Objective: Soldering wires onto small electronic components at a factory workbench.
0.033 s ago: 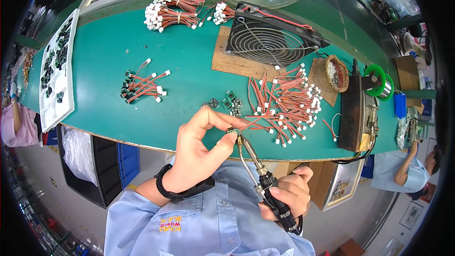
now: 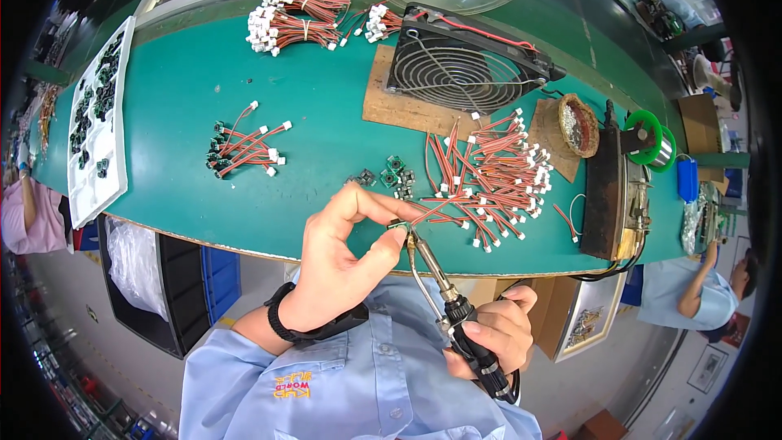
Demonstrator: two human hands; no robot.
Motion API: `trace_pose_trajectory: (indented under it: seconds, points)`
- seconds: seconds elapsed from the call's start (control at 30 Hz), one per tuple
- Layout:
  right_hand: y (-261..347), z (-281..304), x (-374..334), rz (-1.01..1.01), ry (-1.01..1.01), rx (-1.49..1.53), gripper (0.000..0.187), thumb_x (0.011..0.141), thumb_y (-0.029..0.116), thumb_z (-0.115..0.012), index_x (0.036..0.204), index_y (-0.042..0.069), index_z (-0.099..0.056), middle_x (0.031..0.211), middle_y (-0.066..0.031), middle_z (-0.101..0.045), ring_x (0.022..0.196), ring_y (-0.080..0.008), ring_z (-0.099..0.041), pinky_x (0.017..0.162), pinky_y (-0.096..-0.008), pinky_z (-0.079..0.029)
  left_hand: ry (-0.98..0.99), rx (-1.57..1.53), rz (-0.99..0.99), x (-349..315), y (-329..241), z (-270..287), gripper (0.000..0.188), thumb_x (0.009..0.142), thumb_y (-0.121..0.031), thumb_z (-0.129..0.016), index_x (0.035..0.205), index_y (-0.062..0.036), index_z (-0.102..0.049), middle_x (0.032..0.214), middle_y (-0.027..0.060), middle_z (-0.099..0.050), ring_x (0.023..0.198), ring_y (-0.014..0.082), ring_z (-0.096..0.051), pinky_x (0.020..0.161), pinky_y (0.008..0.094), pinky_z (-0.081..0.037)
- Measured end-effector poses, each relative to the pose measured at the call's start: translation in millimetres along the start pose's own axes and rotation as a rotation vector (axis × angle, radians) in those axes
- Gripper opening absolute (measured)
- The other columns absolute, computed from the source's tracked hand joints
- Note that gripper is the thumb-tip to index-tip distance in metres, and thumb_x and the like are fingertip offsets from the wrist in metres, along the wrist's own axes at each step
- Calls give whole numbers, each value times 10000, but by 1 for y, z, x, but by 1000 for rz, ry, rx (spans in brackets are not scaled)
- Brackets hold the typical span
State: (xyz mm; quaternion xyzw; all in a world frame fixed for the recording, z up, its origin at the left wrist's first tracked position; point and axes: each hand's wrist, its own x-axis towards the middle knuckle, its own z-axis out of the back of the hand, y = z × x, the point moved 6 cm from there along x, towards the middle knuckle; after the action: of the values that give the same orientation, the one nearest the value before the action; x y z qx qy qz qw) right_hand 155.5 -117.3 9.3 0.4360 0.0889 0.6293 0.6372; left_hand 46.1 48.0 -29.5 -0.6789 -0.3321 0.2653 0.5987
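1. Pinching one tiny green board (image 2: 397,226) in the left hand (image 2: 342,257) — thumb and finger closed on it, above the near part of one green tabletop (image 2: 171,114).
2. Gripping one soldering iron (image 2: 461,314) in the right hand (image 2: 498,336), with fingers curled snugly around the black handle.
3. Pointing one metal tip and one thin bent tube up at the tiny green board; too small to tell if touching.
4. Near the left fingertips, at least one red wire (image 2: 436,209), slanting up to the right.
5. Just past the left hand, one small bunch of loose boards (image 2: 397,167) — about five, but too close together to count for sure.
6. Farther left, one pile of boards with wires (image 2: 244,147), showing about six white ends.
7. To the right, one big heap of red and black wires (image 2: 497,195), too many to count, plus one short wire (image 2: 564,222) lying apart.
8. At the back, three bunches of wires (image 2: 309,30), two with bands around them.
9. Also one black fan (image 2: 468,73), one round bowl (image 2: 578,126) and one green spool (image 2: 648,140).
10. At the far left, one white tray (image 2: 98,191) with many little dark boards.
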Motion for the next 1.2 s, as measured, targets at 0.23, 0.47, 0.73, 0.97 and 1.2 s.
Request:
trace_pose_trajectory:
  seconds: [0.23,0.47,0.73,0.97,1.2]
  points:
    - [1,2,-5,2,-24,-1,374,592,227,-775,937,181,-639,672,59,-596,617,-110,-552,802,-342,-324,-1,25,-14,-1,-1,-1,100,808,-17,-555,842,-35,-463,933,169,-640,898,200,-612,811,325,-461]
    - [1,3,-8,7,-41,11,377,593,232,-776,941,177,-641,668,54,-601,621,-110,-558,809,-342,-325,-6,2,-6,-1,-3,-2,100,804,-14,-557,840,-35,-466,932,167,-639,898,201,-612,819,328,-459]
    - [1,9,-9,5,-52,3,378,597,244,-776,940,164,-639,657,46,-600,617,-111,-558,804,-343,-324,-8,38,-13,-2,-2,-2,101,805,-24,-563,837,-38,-468,934,164,-638,898,195,-607,822,327,-455]
    - [-14,15,-26,25,-333,-26,381,766,231,-676,1068,80,-502,632,-37,-613,589,-143,-530,791,-395,-336,-38,-106,106,-3,1,1,102,806,-53,-559,825,-42,-459,930,157,-633,873,183,-596,810,320,-448]
    - [-56,-25,-6,-569,-474,366,319,785,-8,-652,1044,88,-493,839,-58,-661,735,-150,-575,781,-304,-348,-84,-209,193,-7,5,21,95,808,-76,-536,818,-41,-448,917,165,-629,846,177,-578,798,309,-430]
